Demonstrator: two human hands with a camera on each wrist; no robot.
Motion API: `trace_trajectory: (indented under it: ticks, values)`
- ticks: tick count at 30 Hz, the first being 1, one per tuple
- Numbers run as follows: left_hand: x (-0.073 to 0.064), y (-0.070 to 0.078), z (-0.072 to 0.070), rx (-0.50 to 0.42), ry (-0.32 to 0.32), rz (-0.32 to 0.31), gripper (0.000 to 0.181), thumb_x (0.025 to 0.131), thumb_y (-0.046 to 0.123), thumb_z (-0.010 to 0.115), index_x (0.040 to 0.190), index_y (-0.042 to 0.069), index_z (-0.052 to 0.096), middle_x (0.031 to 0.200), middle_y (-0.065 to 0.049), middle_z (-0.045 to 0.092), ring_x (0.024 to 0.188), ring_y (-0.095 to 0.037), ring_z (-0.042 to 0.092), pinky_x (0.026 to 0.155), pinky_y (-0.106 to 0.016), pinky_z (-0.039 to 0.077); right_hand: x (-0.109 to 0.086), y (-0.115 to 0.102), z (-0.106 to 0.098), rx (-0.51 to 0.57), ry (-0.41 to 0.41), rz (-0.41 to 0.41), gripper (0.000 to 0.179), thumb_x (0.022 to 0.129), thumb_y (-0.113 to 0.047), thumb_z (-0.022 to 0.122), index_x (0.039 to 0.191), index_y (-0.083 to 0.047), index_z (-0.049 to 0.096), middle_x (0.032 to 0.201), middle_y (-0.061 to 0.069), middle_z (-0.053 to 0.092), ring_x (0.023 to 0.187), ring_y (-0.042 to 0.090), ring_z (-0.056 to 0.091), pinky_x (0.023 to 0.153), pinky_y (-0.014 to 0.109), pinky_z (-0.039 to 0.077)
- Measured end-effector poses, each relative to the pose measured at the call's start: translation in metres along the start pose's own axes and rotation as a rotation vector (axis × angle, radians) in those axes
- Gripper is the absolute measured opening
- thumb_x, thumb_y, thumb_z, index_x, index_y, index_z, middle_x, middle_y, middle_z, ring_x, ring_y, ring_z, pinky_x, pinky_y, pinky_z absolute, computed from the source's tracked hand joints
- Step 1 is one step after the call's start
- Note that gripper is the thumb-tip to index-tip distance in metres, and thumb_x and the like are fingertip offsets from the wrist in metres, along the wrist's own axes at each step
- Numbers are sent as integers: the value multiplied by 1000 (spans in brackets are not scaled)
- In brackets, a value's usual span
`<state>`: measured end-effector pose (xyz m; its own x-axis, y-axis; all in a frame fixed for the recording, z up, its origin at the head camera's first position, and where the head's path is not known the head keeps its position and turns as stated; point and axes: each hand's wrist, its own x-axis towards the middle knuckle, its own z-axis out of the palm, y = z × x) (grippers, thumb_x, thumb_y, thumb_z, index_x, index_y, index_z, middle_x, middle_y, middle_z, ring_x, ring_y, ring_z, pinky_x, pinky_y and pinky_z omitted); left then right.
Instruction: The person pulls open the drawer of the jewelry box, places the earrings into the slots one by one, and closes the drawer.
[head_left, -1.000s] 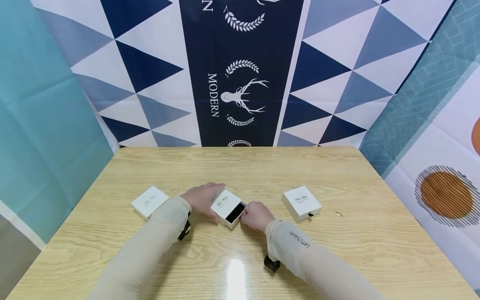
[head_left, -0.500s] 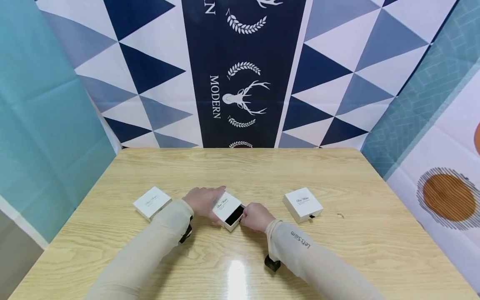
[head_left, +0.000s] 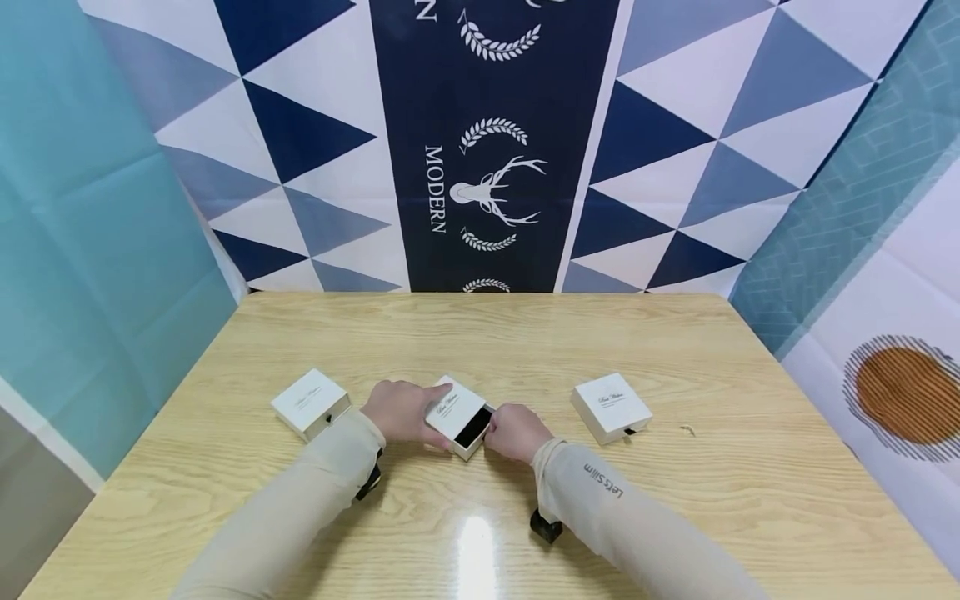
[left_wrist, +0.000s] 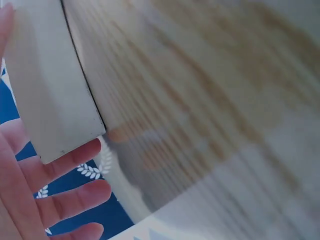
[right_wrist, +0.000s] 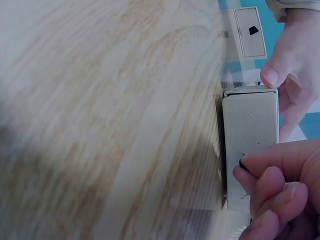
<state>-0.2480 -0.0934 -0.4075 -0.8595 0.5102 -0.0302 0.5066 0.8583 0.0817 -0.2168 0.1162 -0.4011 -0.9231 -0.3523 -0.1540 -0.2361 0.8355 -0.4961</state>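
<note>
Left box (head_left: 311, 400) left of centre on the table (head_left: 480, 333), its near corner hidden by the left sleeve (head_left: 300, 500); right box (head_left: 612, 403) right of centre, apart from the hands. Middle box (head_left: 459, 407) just below frame centre, drawer (right_wrist: 250, 125) partly out, dark inside, contents unclear. Left hand (head_left: 407, 410) grips its sides, thumb against fingers; right hand (head_left: 516, 432) curled, pinching the drawer's black tab (right_wrist: 243, 164)
</note>
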Motion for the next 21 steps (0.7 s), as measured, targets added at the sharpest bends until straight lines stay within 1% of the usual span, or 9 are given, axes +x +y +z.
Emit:
trace_trajectory:
  ticks: [2, 4, 7, 11, 15, 18, 21]
  values:
    - [-1, 2, 0, 38, 3, -22, 95, 60, 77, 69, 139, 26, 53, 75, -4, 67, 58, -13, 53, 47, -30, 39, 0, -1, 0, 2, -1, 7, 38, 80, -2, 62, 49, -14, 43, 40, -8, 37, 39, 7, 36, 43, 20, 30]
    - [-1, 3, 0, 56, 2, -40, 95, 61, 80, 65, 139, 27, 52, 66, -3, 62, 54, -14, 49, 45, -30, 37, 0, -2, 0, -4, 4, 10, 37, 79, -2, 62, 49, -13, 44, 41, -8, 37, 39, 7, 36, 43, 20, 30]
    - [-1, 7, -1, 73, 1, -56, 96, 62, 83, 61, 139, 27, 52, 58, -1, 54, 52, -15, 46, 43, -31, 36, 0, -2, 0, -11, 8, 2, 38, 79, -1, 63, 49, -13, 44, 42, -7, 38, 40, 7, 36, 43, 20, 30]
    - [-1, 11, -4, 97, -26, -77, 94, 64, 80, 61, 141, 27, 50, 53, 1, 47, 49, -14, 41, 42, -30, 33, 0, -2, 1, -23, 10, -17, 38, 79, -1, 63, 49, -13, 44, 42, -8, 38, 41, 7, 36, 43, 20, 30]
    - [-3, 16, -6, 95, -60, -109, 88, 71, 75, 61, 143, 27, 47, 48, 2, 41, 47, -13, 35, 40, -29, 29, 0, -1, -1, -20, 15, 0, 37, 80, 0, 61, 49, -13, 45, 40, -8, 36, 39, 7, 36, 42, 20, 30]
    - [-3, 17, -5, 91, -62, -127, 85, 73, 72, 60, 143, 26, 47, 48, 1, 41, 47, -14, 38, 41, -30, 31, 0, -1, -2, 5, 6, 27, 37, 81, 1, 59, 49, -12, 45, 40, -7, 36, 39, 7, 36, 42, 20, 30]
    - [-2, 19, -5, 96, -62, -138, 84, 73, 70, 60, 143, 26, 47, 50, 0, 44, 49, -16, 43, 43, -32, 34, 0, -1, -1, 22, 4, 39, 39, 82, 1, 58, 49, -13, 43, 40, -8, 36, 39, 7, 35, 42, 19, 28]
